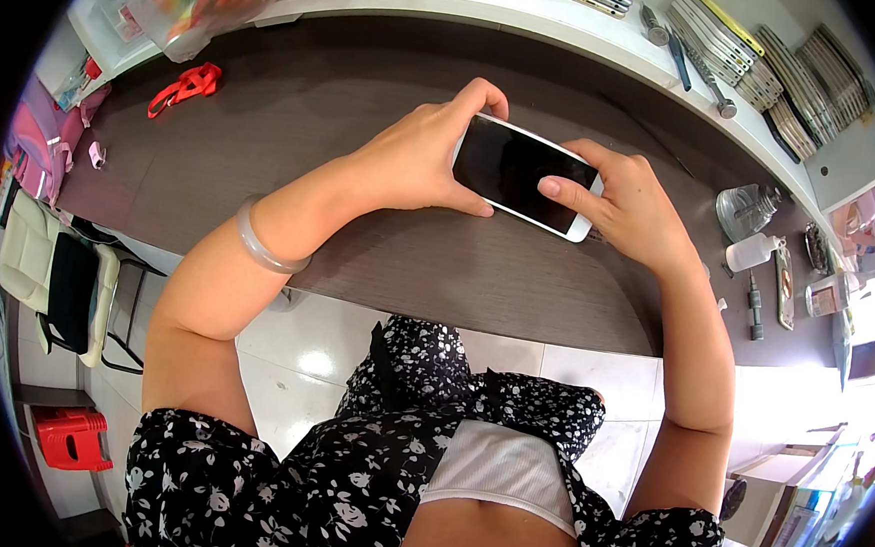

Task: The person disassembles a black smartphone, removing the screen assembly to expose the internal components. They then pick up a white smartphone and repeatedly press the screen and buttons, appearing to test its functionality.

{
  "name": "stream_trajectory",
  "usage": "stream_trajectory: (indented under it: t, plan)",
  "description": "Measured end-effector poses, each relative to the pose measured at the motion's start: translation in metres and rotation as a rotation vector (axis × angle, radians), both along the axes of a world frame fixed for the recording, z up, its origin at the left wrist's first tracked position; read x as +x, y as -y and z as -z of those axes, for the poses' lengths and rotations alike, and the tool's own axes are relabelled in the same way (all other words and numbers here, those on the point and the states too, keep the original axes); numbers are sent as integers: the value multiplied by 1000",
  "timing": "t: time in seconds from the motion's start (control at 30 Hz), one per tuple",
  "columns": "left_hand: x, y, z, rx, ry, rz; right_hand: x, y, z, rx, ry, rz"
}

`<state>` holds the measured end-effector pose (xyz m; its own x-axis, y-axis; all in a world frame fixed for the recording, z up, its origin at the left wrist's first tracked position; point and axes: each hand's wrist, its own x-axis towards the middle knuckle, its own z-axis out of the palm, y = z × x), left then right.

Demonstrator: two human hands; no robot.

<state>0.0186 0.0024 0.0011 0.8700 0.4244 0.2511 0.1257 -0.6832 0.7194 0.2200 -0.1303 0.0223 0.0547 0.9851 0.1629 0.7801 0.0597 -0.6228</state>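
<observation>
A white-framed smartphone (512,170) with a dark screen is held sideways over the brown desk (398,261). My left hand (427,153) grips its left end, thumb along the near edge and index finger curled at the far corner. At the other end, my right hand (632,200) holds the phone, its thumb lying over the screen and its index finger at the far edge. The phone's back and the fingers beneath it are hidden. A pale bangle (259,243) sits on my left forearm.
A red strap (186,89) lies at the desk's far left. On the right stand a glass jar (745,212) and a white bottle (751,253), beside a screwdriver (755,306). Stacked phones (714,40) and tools line the white shelf (533,17) behind.
</observation>
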Motion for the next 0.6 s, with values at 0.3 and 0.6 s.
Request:
stream_trajectory:
  t: [0.3, 0.6]
  plan:
    - [-1, 0, -1, 11, 5, 8, -1, 1, -1, 10, 10, -8]
    - [0, -1, 1, 14, 6, 8, 1, 2, 0, 27, 36, -18]
